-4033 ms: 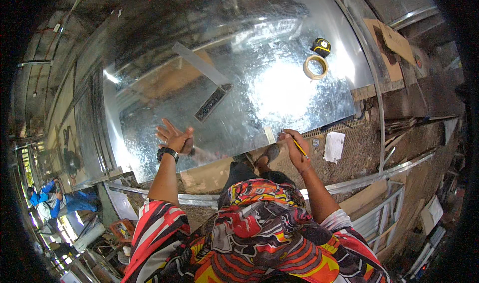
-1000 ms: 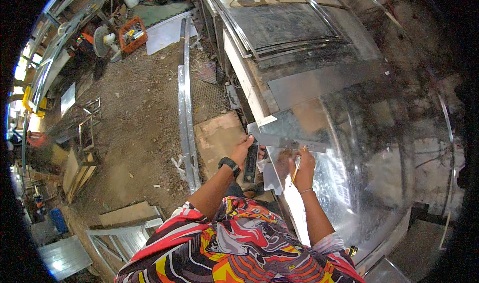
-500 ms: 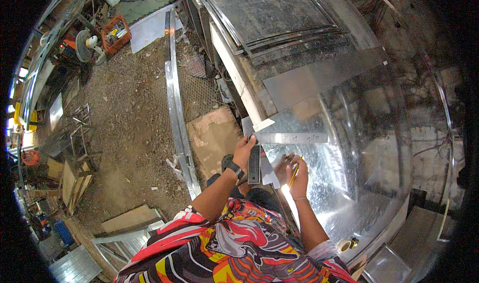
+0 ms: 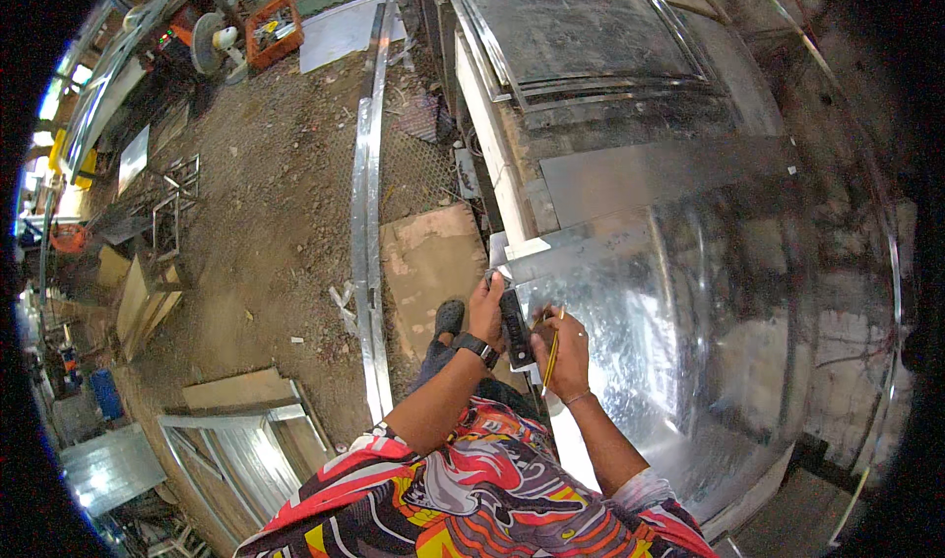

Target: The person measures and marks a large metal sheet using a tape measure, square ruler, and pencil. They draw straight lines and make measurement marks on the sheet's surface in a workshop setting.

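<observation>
My left hand (image 4: 486,310), with a dark watch on its wrist, grips a square by its black stock (image 4: 514,330) at the table's near left edge. The square's metal blade is hard to make out against the bright sheet. A thin yellow pencil (image 4: 551,359) is held in my right hand (image 4: 568,354), fingers bent around it, close to the right of the stock. Under and beyond both hands lies a shiny metal sheet (image 4: 630,312), with strong glare on its surface.
A duller metal strip (image 4: 630,186) crosses the sheet's far side. Long metal profiles (image 4: 366,194) lie on the dirt floor at left, beside a worn board (image 4: 433,263). Farther off stand a fan (image 4: 208,42) and an orange crate (image 4: 274,32). A metal frame (image 4: 231,455) lies lower left.
The square's blade, earlier stretched rightward over the sheet, no longer shows plainly, and its stock is now tilted. My right hand with the pencil has come slightly left. The whole view has shifted.
</observation>
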{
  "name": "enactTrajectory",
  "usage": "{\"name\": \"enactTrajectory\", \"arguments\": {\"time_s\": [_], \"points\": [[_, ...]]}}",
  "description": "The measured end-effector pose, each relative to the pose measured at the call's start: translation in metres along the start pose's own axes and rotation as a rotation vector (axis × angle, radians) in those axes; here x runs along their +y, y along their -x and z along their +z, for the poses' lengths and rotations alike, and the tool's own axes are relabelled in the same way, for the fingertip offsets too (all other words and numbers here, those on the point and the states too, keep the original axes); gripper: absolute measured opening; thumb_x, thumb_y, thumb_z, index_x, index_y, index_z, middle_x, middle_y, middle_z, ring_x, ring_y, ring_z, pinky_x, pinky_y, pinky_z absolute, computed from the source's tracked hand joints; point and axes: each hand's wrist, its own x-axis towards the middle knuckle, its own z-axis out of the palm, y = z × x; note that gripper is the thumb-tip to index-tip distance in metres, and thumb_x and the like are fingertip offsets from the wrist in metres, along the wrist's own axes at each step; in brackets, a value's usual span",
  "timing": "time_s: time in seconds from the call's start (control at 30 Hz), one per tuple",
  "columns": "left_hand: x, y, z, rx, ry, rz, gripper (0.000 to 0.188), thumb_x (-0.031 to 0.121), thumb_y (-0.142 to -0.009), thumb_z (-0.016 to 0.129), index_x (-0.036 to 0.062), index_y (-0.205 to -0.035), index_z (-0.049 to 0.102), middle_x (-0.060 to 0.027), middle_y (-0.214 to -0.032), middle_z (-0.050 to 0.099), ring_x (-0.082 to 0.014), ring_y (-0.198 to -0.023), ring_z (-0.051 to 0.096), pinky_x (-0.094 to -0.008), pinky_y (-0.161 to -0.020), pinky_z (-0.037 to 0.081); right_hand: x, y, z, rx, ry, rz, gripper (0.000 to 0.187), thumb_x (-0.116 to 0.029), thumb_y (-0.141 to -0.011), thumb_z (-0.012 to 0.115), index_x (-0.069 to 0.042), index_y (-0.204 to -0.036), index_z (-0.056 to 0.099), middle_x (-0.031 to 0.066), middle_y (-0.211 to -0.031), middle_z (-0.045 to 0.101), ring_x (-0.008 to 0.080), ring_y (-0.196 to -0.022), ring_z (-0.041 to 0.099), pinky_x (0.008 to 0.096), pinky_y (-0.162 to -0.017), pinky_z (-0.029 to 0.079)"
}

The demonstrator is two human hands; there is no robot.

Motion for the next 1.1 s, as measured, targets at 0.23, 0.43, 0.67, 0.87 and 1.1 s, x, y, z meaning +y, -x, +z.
{"name": "enactTrajectory", "arguments": {"time_s": [0.23, 0.43, 0.67, 0.87, 1.1], "points": [[0.018, 0.025, 0.0, 0.046, -0.15, 0.092, 0.041, 0.041, -0.105, 0.057, 0.0035, -0.121, 0.062, -0.0053, -0.107, 0.067, -0.016, -0.092, 0.061, -0.0333, -0.082, 0.05, 0.002, -0.004, -0.009, 0.089, -0.226, 0.135, 0.024, -0.013, -0.097, 0.065, -0.002, -0.117, 0.057, 0.0218, -0.127, 0.061, 0.0361, -0.123, 0.057, 0.0448, -0.106, 0.042], [0.072, 0.098, 0.005, -0.196, -0.408, 0.484, 0.031, 0.026, -0.106, 0.057, 0.0028, -0.125, 0.063, -0.0088, -0.098, 0.07, -0.0154, -0.087, 0.066, -0.0303, -0.078, 0.053, 0.007, -0.035, -0.049, 0.327, -0.035, 0.045, 0.028, -0.018, -0.097, 0.068, -0.001, -0.116, 0.056, 0.0237, -0.134, 0.059, 0.0376, -0.133, 0.052, 0.047, -0.114, 0.036], [0.202, 0.065, 0.027, -0.473, -0.905, 0.581, 0.032, 0.03, -0.104, 0.061, 0.0004, -0.115, 0.066, -0.0083, -0.09, 0.07, -0.0147, -0.078, 0.066, -0.0326, -0.073, 0.054, -0.001, -0.09, -0.099, 0.006, 0.151, -0.209, 0.046, -0.036, -0.088, 0.079, -0.004, -0.115, 0.06, 0.0185, -0.12, 0.067, 0.0387, -0.112, 0.062, 0.0469, -0.099, 0.045], [0.245, 0.024, 0.066, -0.972, -0.844, 0.541, 0.036, 0.034, -0.102, 0.064, -0.001, -0.103, 0.068, -0.0059, -0.083, 0.066, -0.0094, -0.081, 0.062, -0.0306, -0.073, 0.052, 0.004, -0.064, -0.108, -0.533, -0.517, 0.282, 0.042, -0.03, -0.092, 0.076, -0.002, -0.118, 0.059, 0.0086, -0.095, 0.071, 0.0148, -0.08, 0.064, 0.0303, -0.07, 0.053], [0.206, 0.001, 0.067, -0.308, -0.819, 1.149, 0.058, 0.042, -0.101, 0.063, 0.0046, -0.143, 0.052, -0.0159, -0.141, 0.058, -0.0221, -0.137, 0.048, -0.0382, -0.114, 0.036, -0.044, -0.048, -0.131, -0.048, -0.581, 0.207, 0.029, -0.019, -0.089, 0.079, -0.006, -0.103, 0.057, -0.0014, -0.08, 0.055, 0.0079, -0.069, 0.049, 0.0247, -0.062, 0.042]]}}
